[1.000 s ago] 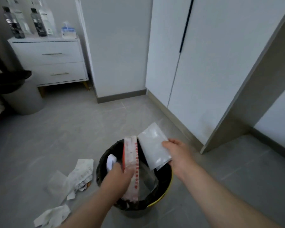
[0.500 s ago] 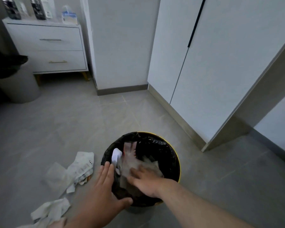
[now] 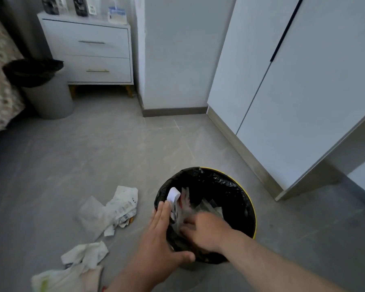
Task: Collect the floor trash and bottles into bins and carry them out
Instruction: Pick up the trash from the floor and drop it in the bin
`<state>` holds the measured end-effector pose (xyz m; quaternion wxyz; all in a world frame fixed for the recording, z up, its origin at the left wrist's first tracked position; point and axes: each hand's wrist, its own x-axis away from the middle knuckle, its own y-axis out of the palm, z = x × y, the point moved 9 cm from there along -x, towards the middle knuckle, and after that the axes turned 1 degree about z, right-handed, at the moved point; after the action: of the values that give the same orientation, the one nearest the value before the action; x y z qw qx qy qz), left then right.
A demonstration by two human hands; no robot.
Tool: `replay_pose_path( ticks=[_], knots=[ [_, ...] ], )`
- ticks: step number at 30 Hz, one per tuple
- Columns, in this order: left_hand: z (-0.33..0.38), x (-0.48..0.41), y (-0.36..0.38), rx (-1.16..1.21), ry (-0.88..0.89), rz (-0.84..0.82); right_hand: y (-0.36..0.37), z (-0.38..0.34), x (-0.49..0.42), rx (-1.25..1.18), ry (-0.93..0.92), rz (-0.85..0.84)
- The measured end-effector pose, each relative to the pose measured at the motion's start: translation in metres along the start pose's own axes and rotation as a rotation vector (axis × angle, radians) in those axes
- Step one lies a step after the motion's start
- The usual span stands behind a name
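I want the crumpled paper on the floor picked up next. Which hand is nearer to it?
Left. The left hand rests on the bin rim beside the crumpled paper; the right hand is inside the bin, farther away.

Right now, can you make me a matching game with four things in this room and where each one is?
Things:
1. yellow-rimmed bin
2. grey bin
3. crumpled papers
4. bottles

Places:
A. on top of the white nightstand
B. on the floor left of the near bin
C. next to the bed, by the nightstand
D. under both hands, near the wardrobe

Pairs: 1-D, 2-C, 3-B, 4-A
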<state>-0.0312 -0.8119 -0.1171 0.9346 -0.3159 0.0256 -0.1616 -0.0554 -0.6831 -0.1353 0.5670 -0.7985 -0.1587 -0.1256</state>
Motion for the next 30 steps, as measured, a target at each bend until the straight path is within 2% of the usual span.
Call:
replay_pose_path(
  ticks=[4, 6, 9, 12, 15, 19, 22, 25, 27, 30],
  knots=[
    [-0.019, 0.023, -0.036, -0.013, -0.064, 0.032, -0.058, -0.037, 0.015, -0.203, -0.096, 0.343],
    [-0.039, 0.042, -0.058, -0.041, -0.113, 0.055, -0.076, -0.068, 0.024, -0.287, -0.158, 0.431],
    [-0.08, 0.08, -0.096, 0.007, -0.203, 0.184, -0.079, -0.127, 0.033, -0.251, -0.305, 0.48],
    [-0.149, 0.126, -0.12, 0.136, -0.497, 0.311, -0.049, -0.18, 0.033, -0.152, -0.445, 0.404],
    [-0.216, 0.17, -0.132, 0.15, -0.767, 0.396, 0.005, -0.206, 0.018, -0.121, -0.45, 0.233],
    [-0.284, 0.207, -0.128, -0.012, -0.924, 0.335, 0.102, -0.198, -0.005, -0.043, -0.271, -0.061],
    [-0.316, 0.216, -0.129, -0.171, -0.994, 0.352, 0.185, -0.175, 0.0, 0.104, -0.208, -0.334],
    [-0.335, 0.216, -0.127, -0.114, -1.098, 0.438, 0.253, -0.155, 0.018, 0.227, -0.207, -0.579],
    [-0.346, 0.211, -0.121, -0.002, -1.168, 0.473, 0.276, -0.153, 0.02, 0.179, -0.16, -0.57],
    [-0.362, 0.202, -0.111, 0.043, -1.266, 0.406, 0.286, -0.165, 0.01, -0.031, -0.067, -0.438]
  ],
)
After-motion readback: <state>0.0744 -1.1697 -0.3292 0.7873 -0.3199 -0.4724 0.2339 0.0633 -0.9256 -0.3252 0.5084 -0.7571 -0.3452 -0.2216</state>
